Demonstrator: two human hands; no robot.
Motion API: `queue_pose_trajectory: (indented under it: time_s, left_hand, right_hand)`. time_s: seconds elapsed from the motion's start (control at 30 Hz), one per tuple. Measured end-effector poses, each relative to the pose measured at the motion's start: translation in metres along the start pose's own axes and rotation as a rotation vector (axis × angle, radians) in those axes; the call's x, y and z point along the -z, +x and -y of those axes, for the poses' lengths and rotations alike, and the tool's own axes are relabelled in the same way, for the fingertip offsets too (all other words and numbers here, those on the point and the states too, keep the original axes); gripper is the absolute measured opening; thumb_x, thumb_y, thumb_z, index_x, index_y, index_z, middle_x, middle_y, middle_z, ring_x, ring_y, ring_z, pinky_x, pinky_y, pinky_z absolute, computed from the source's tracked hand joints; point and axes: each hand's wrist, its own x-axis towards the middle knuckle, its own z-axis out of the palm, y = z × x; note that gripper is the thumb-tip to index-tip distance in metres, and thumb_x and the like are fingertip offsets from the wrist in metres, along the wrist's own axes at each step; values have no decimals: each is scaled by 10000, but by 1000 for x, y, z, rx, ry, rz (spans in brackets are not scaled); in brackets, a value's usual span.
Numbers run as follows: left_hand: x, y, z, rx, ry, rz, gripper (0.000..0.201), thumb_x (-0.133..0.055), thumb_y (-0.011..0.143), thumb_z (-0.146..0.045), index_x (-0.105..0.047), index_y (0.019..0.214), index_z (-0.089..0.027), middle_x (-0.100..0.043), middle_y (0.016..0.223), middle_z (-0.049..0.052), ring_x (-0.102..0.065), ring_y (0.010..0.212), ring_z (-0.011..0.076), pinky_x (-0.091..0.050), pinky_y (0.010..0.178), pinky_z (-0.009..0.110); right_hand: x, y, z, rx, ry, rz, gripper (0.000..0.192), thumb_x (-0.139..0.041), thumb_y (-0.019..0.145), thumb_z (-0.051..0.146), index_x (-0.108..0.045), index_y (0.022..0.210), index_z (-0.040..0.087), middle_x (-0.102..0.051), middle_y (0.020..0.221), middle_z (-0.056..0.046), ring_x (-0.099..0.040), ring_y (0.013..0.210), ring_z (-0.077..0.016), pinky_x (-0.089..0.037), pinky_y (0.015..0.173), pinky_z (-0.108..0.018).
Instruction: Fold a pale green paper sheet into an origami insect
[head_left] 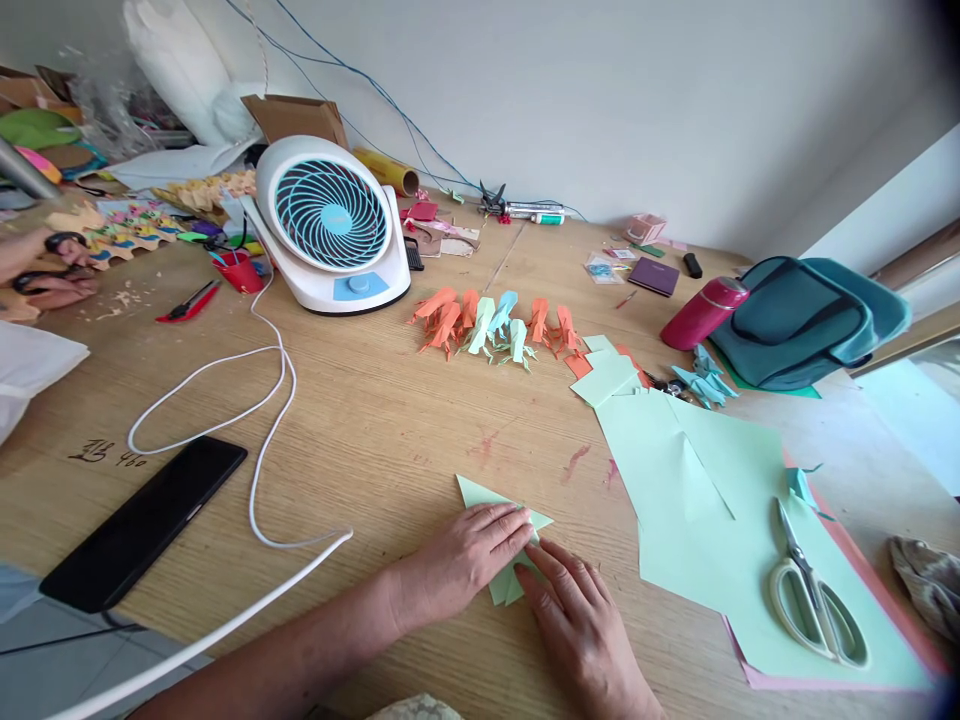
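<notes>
Tabletop (375,420) of pale wood carries a small, light-green folded paper (501,520) near its front edge. Left hand (469,555) lies flat, fingers pressing it; right hand (581,625) presses its lower fold, fingers extended.

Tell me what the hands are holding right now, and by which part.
Both press a folded green paper flat on the table: left hand on its middle, right hand at its lower right edge. Neither lifts it.

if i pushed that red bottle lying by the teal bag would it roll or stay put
The red bottle lies on its side and looks round, so it would probably roll. The teal bag right beside it would likely stop it that way. Its smooth body may be a bit slippery.
</notes>
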Motion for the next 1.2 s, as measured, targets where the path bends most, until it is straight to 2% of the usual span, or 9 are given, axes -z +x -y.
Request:
queue_pose_trajectory:
  time_s: [0.17,0.37,0.6,0.8,1.03,1.2]
  left_hand:
    - [-2,0,1,-3,-8,-11,371,-397,1005,-159,-503,1356,-104,-559,1409,117,-505,1308,233,-442,1099,378]
    - [-2,-2,1,2,-29,-11,403,-432,980,-122,-487,1379,-110,-536,1438,117,-480,1337,220,-440,1116,373]
    - [1,-2,1,16,-60,-27,419,-435,964,-100,-494,1379,-125,-552,1421,119,-491,1332,208,-444,1115,370]
    - [-4,-4,3,11,-42,11,439,-411,972,-112,-466,1407,-118,-469,1502,128,-469,1353,231,-425,1112,387]
    - [-5,-3,3,22,-38,56,447,-421,982,-139,-435,1428,-110,-445,1523,111,-449,1360,236,-405,1121,385]
    - [-3,-3,2,30,-48,41,437,-408,983,-123,-445,1418,-118,-471,1500,115,-455,1356,224,-405,1123,380]
  right_hand:
    - [2,1,1,-14,-7,-7,262,-435,988,104,-676,1082,141,-691,1166,-134,-604,1127,-262,-499,863,-412]
    - [5,1,2,-28,23,46,278,-430,996,114,-650,1164,133,-669,1210,-145,-594,1147,-257,-495,889,-418]
    - [2,-4,2,-55,34,62,264,-439,984,88,-650,1132,139,-647,1244,-161,-597,1159,-253,-500,918,-432]
    - [4,-1,3,-51,48,60,267,-432,989,88,-654,1126,141,-656,1229,-157,-590,1151,-259,-495,907,-436]
    - [5,-1,3,-58,19,61,256,-423,991,93,-660,1080,131,-640,1243,-178,-592,1134,-260,-505,868,-424]
    - [6,-2,3,-81,33,80,245,-434,988,103,-661,1072,137,-626,1270,-181,-572,1177,-272,-510,871,-423]
